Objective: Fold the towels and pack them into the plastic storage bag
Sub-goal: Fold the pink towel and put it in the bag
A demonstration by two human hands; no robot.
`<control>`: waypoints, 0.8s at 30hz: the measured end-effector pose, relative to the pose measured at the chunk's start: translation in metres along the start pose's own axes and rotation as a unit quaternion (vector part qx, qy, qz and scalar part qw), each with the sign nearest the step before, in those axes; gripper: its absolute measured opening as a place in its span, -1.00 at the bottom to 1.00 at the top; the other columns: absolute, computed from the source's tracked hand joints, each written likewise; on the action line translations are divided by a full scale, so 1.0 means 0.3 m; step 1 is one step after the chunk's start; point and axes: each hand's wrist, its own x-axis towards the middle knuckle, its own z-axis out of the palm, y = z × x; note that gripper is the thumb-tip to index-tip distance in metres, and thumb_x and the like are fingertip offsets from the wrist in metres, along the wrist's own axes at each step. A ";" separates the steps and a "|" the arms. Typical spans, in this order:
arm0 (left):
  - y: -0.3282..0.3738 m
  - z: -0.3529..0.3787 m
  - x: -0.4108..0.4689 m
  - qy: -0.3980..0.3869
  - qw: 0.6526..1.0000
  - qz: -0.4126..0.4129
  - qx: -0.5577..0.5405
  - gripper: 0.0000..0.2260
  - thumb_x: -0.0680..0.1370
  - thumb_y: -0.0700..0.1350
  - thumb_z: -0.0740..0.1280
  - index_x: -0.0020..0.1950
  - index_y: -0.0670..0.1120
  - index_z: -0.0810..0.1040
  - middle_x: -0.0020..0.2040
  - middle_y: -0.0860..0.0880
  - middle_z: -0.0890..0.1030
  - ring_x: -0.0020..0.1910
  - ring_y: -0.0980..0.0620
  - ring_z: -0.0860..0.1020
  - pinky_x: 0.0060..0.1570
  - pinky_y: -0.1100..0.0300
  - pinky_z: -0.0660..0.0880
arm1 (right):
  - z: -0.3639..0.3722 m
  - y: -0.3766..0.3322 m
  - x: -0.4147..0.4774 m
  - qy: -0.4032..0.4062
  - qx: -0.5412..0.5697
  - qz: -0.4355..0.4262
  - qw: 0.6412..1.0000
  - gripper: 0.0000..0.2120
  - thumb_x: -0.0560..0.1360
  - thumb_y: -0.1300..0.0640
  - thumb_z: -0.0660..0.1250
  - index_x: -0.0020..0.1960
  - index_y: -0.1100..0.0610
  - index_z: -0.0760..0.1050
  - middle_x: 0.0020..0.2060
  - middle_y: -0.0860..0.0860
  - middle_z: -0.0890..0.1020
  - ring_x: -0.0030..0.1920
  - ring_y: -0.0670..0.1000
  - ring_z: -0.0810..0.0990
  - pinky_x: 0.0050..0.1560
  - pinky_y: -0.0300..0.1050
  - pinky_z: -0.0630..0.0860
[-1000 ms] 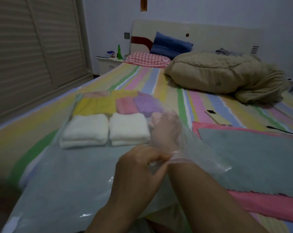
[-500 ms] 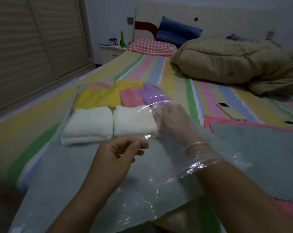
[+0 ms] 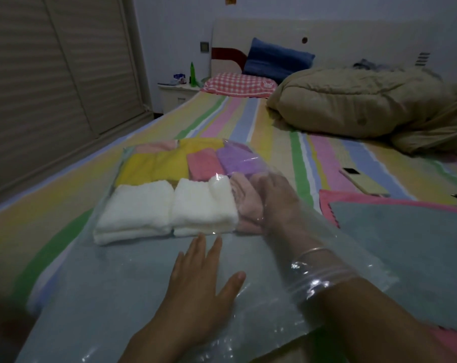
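Clear plastic of the storage bag [image 3: 122, 297] lies flat under the left hand [image 3: 198, 281]. Its fingers are straight and spread, palm down on the film, probably to pin the bag so it does not slide while the other arm works inside. To its right, the right forearm passes through the bag's mouth, with the zip strip wrinkled round the arm just behind a thin bracelet [image 3: 311, 250]. Ahead of the left fingertips, the right hand [image 3: 273, 203] rests against a pale pink towel [image 3: 244, 205], seemingly seating it beside two white towels [image 3: 135, 210] to finish the front row. Film and glare blur those fingers, so I cannot tell whether they grip the towel or only push it. Beyond them lie yellow, pink and purple towels [image 3: 203, 163], already packed; their far edges are hard to separate. Right of the right arm, a grey cloth [image 3: 405, 244], probably a towel waiting to be folded, is cut off by the frame.
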 end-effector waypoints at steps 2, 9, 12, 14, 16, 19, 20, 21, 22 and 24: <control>-0.008 0.016 -0.003 -0.012 1.000 -0.005 0.007 -0.01 0.21 0.57 -0.35 0.55 0.11 -0.24 0.55 -0.02 -0.32 0.51 0.09 -0.34 0.49 0.08 -0.30 | 0.015 0.019 -0.002 0.049 -0.094 -0.042 0.994 -0.70 0.56 -0.05 0.14 0.25 -0.03 0.43 0.11 -0.03 0.56 0.07 -0.18 0.58 0.06 -0.20 0.56; -0.009 0.064 0.003 -0.028 0.997 -0.031 0.068 0.17 -0.08 0.49 -0.67 0.52 0.15 -0.33 0.53 0.00 -0.38 0.46 0.10 -0.43 0.44 -0.16 -0.35 | 0.093 0.043 -0.027 -0.010 -0.419 -0.051 0.906 -0.46 0.57 -0.27 -0.08 0.40 -0.02 0.31 0.28 -0.03 0.45 0.35 0.09 0.33 0.33 0.01 -0.07; -0.016 0.084 -0.004 -0.054 0.993 -0.060 0.091 0.13 -0.11 0.48 -0.69 0.47 0.20 -0.42 0.47 0.05 -0.48 0.38 0.12 -0.51 0.39 -0.30 -0.34 | 0.093 0.073 -0.022 -0.030 -0.457 -0.041 0.888 -0.46 0.55 -0.25 -0.21 0.43 -0.15 0.23 0.44 -0.14 0.30 0.50 0.03 0.10 0.28 0.17 -0.36; -0.023 0.102 -0.013 -0.076 0.990 -0.068 0.101 0.12 -0.14 0.48 -0.69 0.44 0.22 -0.47 0.44 0.06 -0.53 0.38 0.09 -0.52 0.38 -0.33 -0.32 | 0.100 0.075 0.003 0.004 -0.449 -0.060 0.892 -0.59 0.60 -0.12 -0.17 0.34 -0.16 0.30 0.35 -0.19 0.38 0.42 -0.06 0.19 0.33 0.34 -0.17; -0.033 0.117 -0.017 -0.093 0.989 -0.070 0.096 0.09 -0.15 0.49 -0.68 0.40 0.24 -0.52 0.43 0.07 -0.55 0.40 0.07 -0.53 0.37 -0.33 -0.34 | 0.117 0.070 0.038 0.031 -0.427 -0.064 0.901 -0.63 0.61 -0.06 -0.10 0.20 -0.09 0.43 0.21 -0.15 0.49 0.28 -0.08 0.28 0.30 0.29 0.16; -0.041 0.117 -0.017 -0.096 0.988 -0.072 0.093 0.01 -0.16 0.49 -0.68 0.30 0.25 -0.57 0.43 0.08 -0.55 0.40 0.07 -0.53 0.38 -0.32 -0.34 | 0.139 0.095 0.063 0.019 -0.417 -0.100 0.903 -0.57 0.55 -0.03 -0.07 0.12 -0.02 0.54 0.16 -0.04 0.58 0.21 0.09 0.45 0.21 0.11 0.16; -0.044 0.122 -0.018 -0.096 0.988 -0.073 0.097 0.00 -0.16 0.49 -0.69 0.29 0.26 -0.58 0.43 0.09 -0.55 0.40 0.07 -0.53 0.38 -0.32 -0.34 | 0.135 0.111 0.068 0.006 -0.415 -0.109 0.903 -0.57 0.54 -0.03 -0.07 0.12 -0.01 0.55 0.16 -0.02 0.58 0.21 0.10 0.47 0.21 0.11 0.14; -0.046 0.127 -0.021 -0.095 0.988 -0.071 0.104 -0.01 -0.16 0.49 -0.69 0.27 0.26 -0.59 0.43 0.09 -0.55 0.40 0.07 -0.54 0.38 -0.31 -0.34 | 0.123 0.122 0.069 -0.009 -0.407 -0.103 0.907 -0.57 0.55 -0.04 -0.08 0.13 -0.01 0.54 0.15 0.00 0.58 0.21 0.11 0.47 0.23 0.12 0.17; -0.045 0.127 -0.025 -0.085 0.989 -0.067 0.101 -0.02 -0.16 0.49 -0.69 0.26 0.26 -0.59 0.43 0.10 -0.55 0.39 0.07 -0.54 0.38 -0.30 -0.35 | 0.104 0.127 0.067 -0.029 -0.393 -0.094 0.914 -0.57 0.57 -0.05 -0.08 0.16 -0.01 0.52 0.16 0.01 0.57 0.22 0.11 0.46 0.26 0.12 0.22; -0.071 0.157 -0.022 -0.072 0.991 -0.063 0.094 -0.03 -0.11 0.51 -0.67 0.30 0.28 -0.55 0.44 0.11 -0.52 0.41 0.08 -0.53 0.38 -0.28 -0.36 | 0.075 0.119 0.060 -0.052 -0.399 -0.079 0.912 -0.60 0.61 -0.07 -0.06 0.26 -0.05 0.45 0.22 0.00 0.53 0.30 0.08 0.41 0.36 0.15 0.19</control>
